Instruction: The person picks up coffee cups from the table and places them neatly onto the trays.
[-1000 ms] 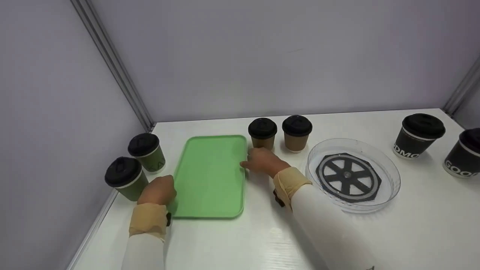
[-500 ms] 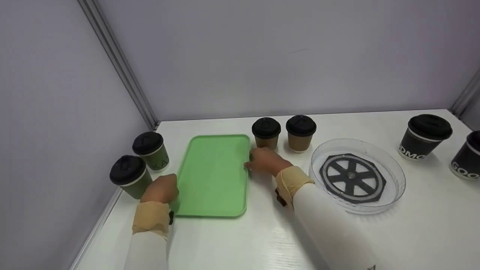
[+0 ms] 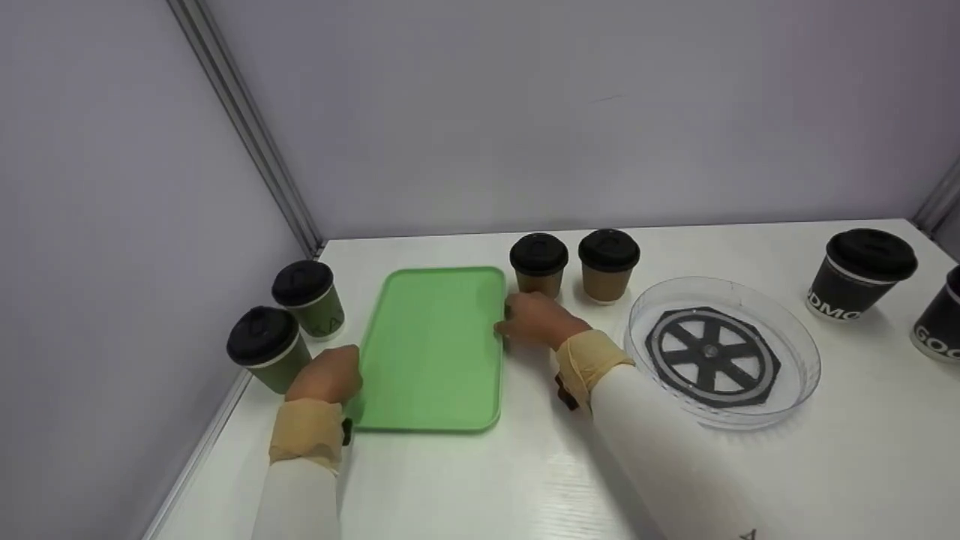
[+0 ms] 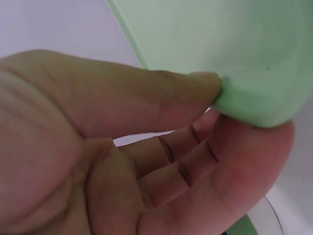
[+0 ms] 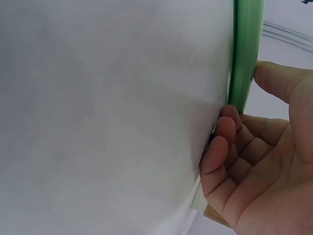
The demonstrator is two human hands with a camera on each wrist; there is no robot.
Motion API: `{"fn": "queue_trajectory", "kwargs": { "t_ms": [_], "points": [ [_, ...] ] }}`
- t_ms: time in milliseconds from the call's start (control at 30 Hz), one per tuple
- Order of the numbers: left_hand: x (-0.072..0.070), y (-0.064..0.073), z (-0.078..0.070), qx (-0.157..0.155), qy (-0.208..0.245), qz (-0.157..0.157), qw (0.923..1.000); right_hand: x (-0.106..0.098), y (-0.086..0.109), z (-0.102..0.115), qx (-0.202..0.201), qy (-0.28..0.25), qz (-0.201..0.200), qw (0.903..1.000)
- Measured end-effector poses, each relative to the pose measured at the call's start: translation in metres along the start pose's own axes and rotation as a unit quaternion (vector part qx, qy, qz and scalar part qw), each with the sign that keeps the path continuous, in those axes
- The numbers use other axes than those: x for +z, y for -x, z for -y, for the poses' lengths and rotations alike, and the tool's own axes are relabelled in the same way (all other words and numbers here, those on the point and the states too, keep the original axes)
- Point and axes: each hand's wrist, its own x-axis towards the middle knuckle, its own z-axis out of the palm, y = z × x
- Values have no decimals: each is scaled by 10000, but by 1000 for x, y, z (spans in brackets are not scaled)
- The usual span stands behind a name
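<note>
A green rectangular tray (image 3: pixel 433 349) lies on the white table at left of centre. My left hand (image 3: pixel 328 375) is at its left edge; in the left wrist view the thumb (image 4: pixel 161 98) and index finger (image 4: pixel 254 161) pinch the tray's rim near a corner. On the opposite side, my right hand (image 3: pixel 541 319) holds the right edge. The right wrist view shows that thumb (image 5: pixel 279 81) against the rim (image 5: pixel 247 54) and curled fingertips (image 5: pixel 227 129) at its underside, low by the table. Nothing lies on the tray's flat surface.
Two green lidded coffee cups (image 3: pixel 307 298) stand left of the tray. Two small brown cups (image 3: pixel 609 266) stand behind my right hand. A clear round dish (image 3: pixel 724 352) with a black wheel-like pattern is right of it. Two black cups (image 3: pixel 859 274) stand far right. Walls (image 3: pixel 480 112) close the back and sides.
The whole head view has shifted slightly, with everything sliding a little rightward in it. Both hands keep their hold on the tray, which stays in place among the cups.
</note>
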Motion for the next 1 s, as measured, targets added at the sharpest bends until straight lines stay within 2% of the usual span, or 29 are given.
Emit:
{"fn": "queue_trajectory", "kwargs": {
  "t_ms": [200,500,733,1000],
  "points": [
    [-1,-3,0,-61,-78,61,9999,-2,-2,-1,5,-4,13,10000],
    [-3,1,-3,-209,19,164,9996,-2,-1,-1,95,-97,86,9999],
    [-4,3,-4,-123,7,184,9998,-4,0,0,51,-126,110,9998],
    [-3,1,-1,-65,-42,345,9994,-2,1,-2,45,-167,153,9997]
  ]
}}
